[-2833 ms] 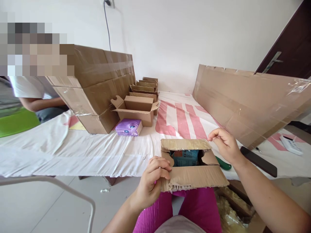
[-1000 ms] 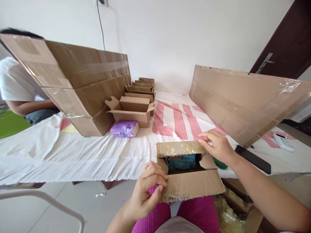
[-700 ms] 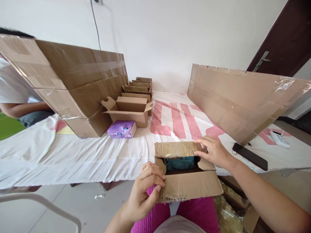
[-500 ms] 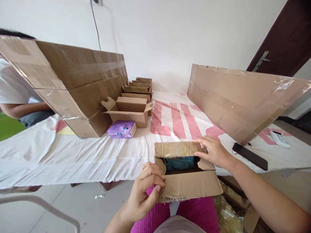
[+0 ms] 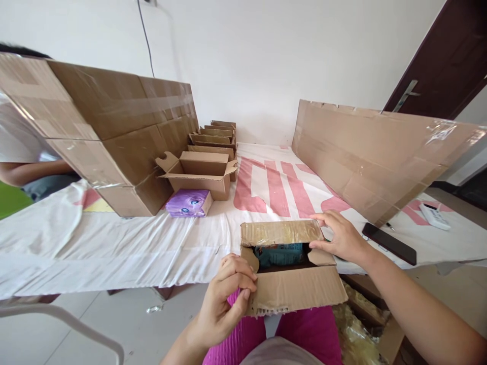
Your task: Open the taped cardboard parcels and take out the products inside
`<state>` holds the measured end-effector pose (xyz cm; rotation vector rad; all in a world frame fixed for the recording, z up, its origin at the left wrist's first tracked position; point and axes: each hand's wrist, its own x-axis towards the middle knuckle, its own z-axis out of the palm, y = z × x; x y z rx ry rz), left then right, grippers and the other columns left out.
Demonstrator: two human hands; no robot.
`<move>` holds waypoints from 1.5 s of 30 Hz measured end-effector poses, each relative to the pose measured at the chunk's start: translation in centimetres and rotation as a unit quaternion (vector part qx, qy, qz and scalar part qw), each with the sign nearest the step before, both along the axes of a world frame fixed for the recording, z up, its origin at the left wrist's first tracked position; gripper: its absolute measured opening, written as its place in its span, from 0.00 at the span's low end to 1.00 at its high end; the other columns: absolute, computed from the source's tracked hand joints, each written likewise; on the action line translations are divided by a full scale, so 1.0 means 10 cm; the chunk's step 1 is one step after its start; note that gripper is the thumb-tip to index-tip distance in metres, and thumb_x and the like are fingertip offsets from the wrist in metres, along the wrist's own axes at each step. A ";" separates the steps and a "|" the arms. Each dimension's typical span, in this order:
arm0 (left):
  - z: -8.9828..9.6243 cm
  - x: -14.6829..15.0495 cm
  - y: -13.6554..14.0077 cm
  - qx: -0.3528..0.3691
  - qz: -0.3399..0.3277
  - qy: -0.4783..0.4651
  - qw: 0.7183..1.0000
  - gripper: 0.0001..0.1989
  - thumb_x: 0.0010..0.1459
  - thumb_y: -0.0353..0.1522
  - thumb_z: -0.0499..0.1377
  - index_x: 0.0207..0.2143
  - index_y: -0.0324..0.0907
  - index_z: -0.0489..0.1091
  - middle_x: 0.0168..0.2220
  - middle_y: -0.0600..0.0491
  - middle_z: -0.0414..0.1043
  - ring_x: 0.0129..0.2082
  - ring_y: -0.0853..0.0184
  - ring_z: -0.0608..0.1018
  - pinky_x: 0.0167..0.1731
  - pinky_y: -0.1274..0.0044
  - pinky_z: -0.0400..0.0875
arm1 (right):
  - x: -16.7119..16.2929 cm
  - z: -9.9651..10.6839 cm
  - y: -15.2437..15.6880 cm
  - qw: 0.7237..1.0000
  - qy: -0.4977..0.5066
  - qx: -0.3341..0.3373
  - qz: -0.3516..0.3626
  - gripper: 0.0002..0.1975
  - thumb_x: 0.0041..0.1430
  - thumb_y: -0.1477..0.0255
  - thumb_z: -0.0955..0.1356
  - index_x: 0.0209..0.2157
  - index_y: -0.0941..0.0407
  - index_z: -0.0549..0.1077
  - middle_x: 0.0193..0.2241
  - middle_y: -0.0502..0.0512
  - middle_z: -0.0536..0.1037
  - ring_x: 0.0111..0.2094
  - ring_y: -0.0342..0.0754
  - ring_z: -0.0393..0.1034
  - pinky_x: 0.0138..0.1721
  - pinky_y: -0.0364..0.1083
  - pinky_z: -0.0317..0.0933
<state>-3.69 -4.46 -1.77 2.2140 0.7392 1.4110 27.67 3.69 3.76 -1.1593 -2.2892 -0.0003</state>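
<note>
My left hand (image 5: 233,290) is curled closed on the left side of an opened cardboard box (image 5: 299,288) at the near edge of the worktop (image 5: 152,248), above my lap. My right hand (image 5: 339,238) is partly open, thumb and forefinger spanning the far flap's right end; I cannot tell whether they grip. Inside sits a blue packet (image 5: 282,255).

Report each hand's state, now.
Left hand: closed on the left end of the open cardboard box.
Right hand: thumb and fingers spread at the far flap's right end; whether it grips cannot be told.
</note>
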 end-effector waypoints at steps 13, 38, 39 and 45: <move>-0.10 -0.01 0.10 0.038 0.144 0.082 0.985 0.18 0.60 0.39 0.60 0.51 0.43 0.65 0.42 0.47 0.72 0.43 0.61 0.74 0.42 0.70 0.70 | 0.08 -0.21 0.04 0.993 0.087 0.057 -0.046 0.07 0.63 0.66 0.65 0.38 0.54 0.72 0.27 0.51 0.73 0.29 0.47 0.69 0.32 0.46 0.64; -0.33 -0.38 0.18 -0.055 0.203 -0.119 0.970 0.08 0.62 0.34 0.58 0.43 0.43 0.73 0.40 0.50 0.76 0.43 0.63 0.77 0.43 0.72 0.72 | -0.09 -0.24 -0.13 0.984 0.175 0.034 0.013 0.02 0.63 0.72 0.66 0.37 0.53 0.71 0.28 0.50 0.71 0.30 0.45 0.67 0.33 0.45 0.62; -0.29 -0.29 0.15 -0.015 0.158 -0.067 0.985 0.08 0.61 0.32 0.58 0.43 0.44 0.73 0.41 0.50 0.75 0.45 0.62 0.76 0.45 0.71 0.72 | -0.10 -0.17 -0.17 0.980 0.190 0.050 0.026 0.03 0.62 0.73 0.66 0.38 0.53 0.71 0.29 0.50 0.71 0.30 0.45 0.67 0.34 0.46 0.62; -0.24 0.15 0.06 0.107 0.137 0.051 0.983 0.13 0.62 0.22 0.53 0.45 0.43 0.70 0.43 0.47 0.74 0.54 0.59 0.70 0.49 0.66 0.68 | -0.23 0.21 -0.34 0.978 0.142 -0.039 0.146 0.06 0.64 0.75 0.65 0.41 0.53 0.72 0.32 0.52 0.75 0.34 0.45 0.70 0.37 0.45 0.64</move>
